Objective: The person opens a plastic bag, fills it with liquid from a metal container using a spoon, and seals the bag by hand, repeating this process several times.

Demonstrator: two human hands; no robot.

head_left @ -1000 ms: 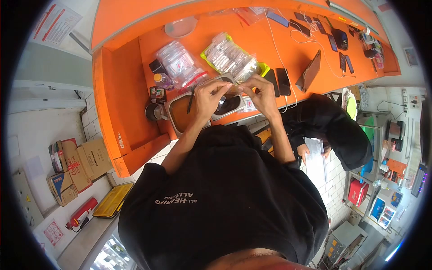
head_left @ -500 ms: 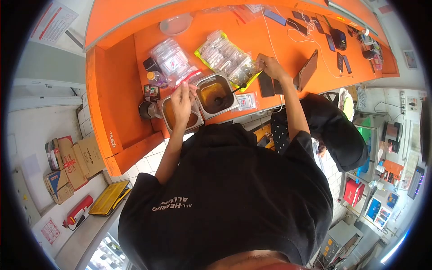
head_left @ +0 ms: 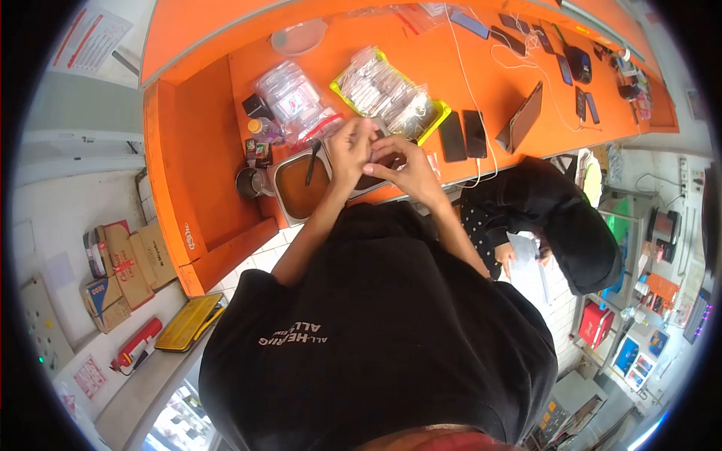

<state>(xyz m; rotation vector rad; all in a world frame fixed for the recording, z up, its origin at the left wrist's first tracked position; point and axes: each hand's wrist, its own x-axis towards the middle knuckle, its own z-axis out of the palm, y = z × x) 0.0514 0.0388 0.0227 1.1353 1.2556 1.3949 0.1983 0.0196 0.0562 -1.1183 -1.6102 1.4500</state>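
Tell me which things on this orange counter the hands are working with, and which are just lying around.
In use: left hand and right hand, together over the metal sauce tubs; the small thing between them is hidden.

Lying about: yellow tray of packets, two phones, tablet, clear lid, small bottle.

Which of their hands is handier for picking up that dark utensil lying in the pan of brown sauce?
Left, probably. The left hand sits next to the dark utensil in the sauce pan; the right hand lies beyond it, farther away.
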